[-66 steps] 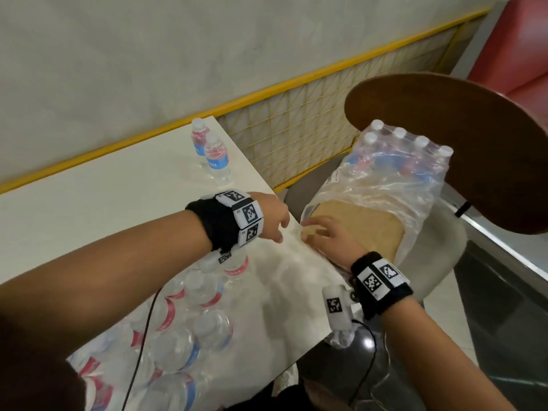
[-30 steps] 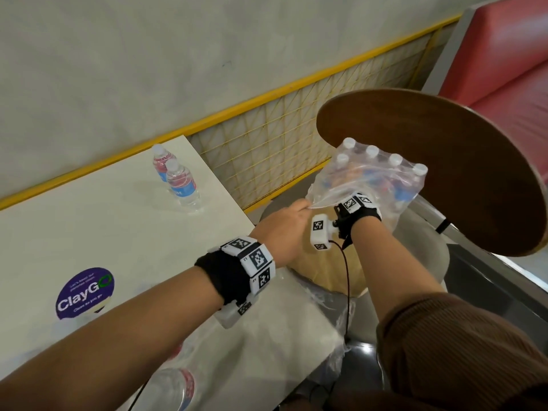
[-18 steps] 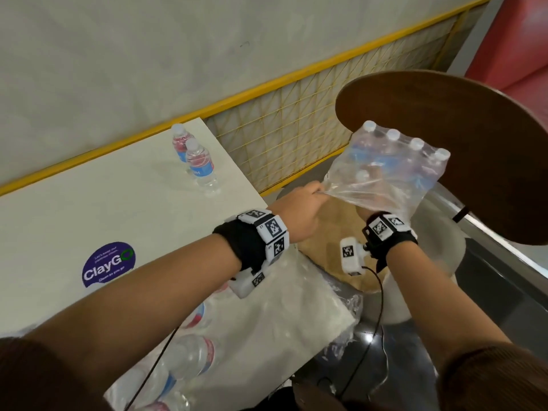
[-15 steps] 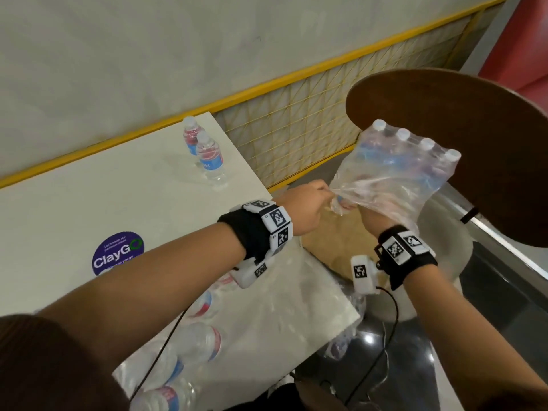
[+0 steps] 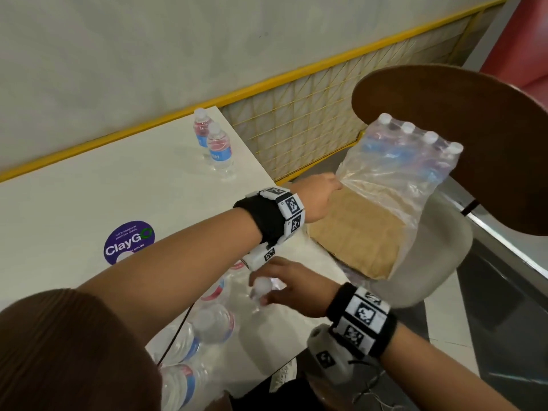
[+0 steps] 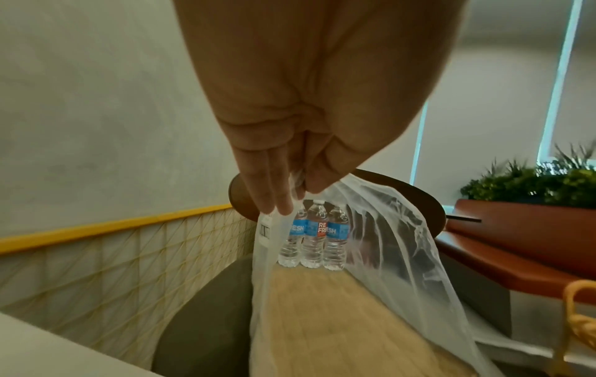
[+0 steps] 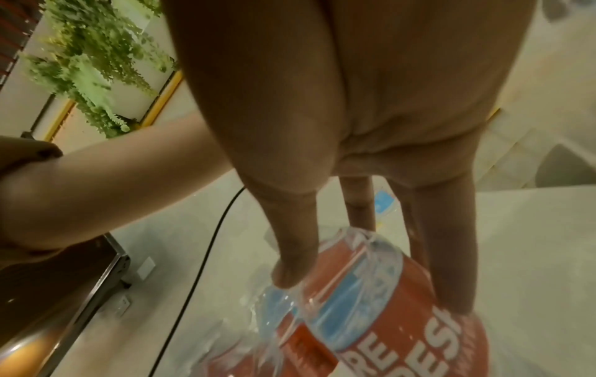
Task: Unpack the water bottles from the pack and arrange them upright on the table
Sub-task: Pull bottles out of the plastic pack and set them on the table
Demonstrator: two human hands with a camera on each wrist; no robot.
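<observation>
1. While my left hand reaches out toward two o'clock past the table edge, its thumb and fingertips pinch the torn edge of the clear plastic wrap of the pack.
2. That wrap stands on a cardboard sheet on the pale chair beside the table, at about two o'clock from me.
3. Inside the far end of the wrap, a row of bottles stands upright with white caps up; my left wrist view shows three of them side by side with blue and red labels.
4. My right hand is low over the near table edge at about five o'clock, with thumb and fingers curled around one bottle near its white cap.
5. From the right wrist, my fingers grip the shoulder of this bottle just above its red and blue label, with loose clear plastic around it.
6. More bottles lie or stand close together at the near table edge, toward seven o'clock; I cannot tell which are upright.
7. Two bottles stand upright, touching or nearly so, at the far table corner around twelve o'clock.
8. A purple round sticker lies flat on the table at about ten o'clock.
</observation>
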